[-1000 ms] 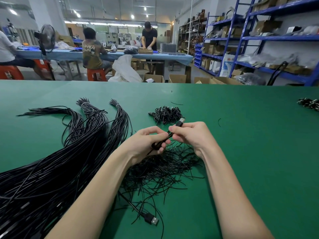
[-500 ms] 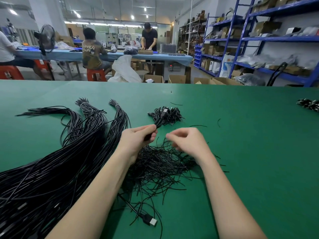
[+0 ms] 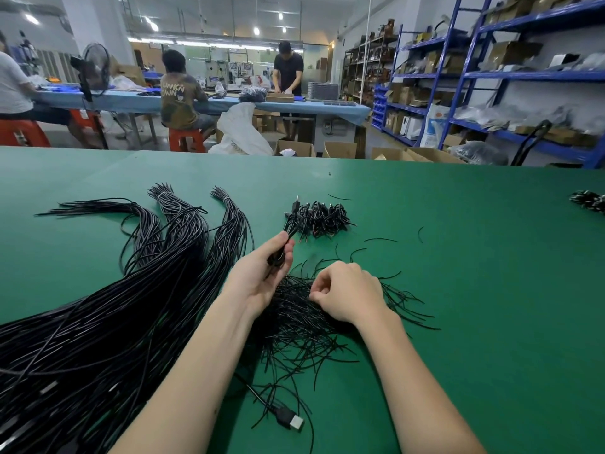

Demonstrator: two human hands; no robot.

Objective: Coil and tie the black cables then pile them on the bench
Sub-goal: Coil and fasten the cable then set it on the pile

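Since half a second ago the right hand (image 3: 347, 291) has dropped onto the heap of short tie wires (image 3: 304, 312) near the middle of the green table (image 3: 474, 290), its fingers curled and pinching at the strands. One coiled cable (image 3: 284, 240) sits in the left hand (image 3: 262, 273), pinched between thumb and fingers, its plug end reaching toward the pile of finished coils (image 3: 319, 217) — one pile, farther toward the far edge. Uncoiled black cables (image 3: 114, 306) fan from the near left corner in three bunches, two of them bound near their tips. One loose USB plug (image 3: 291, 421) lies by the near edge. Another small cluster of coils (image 3: 589, 201) lies at the right edge.
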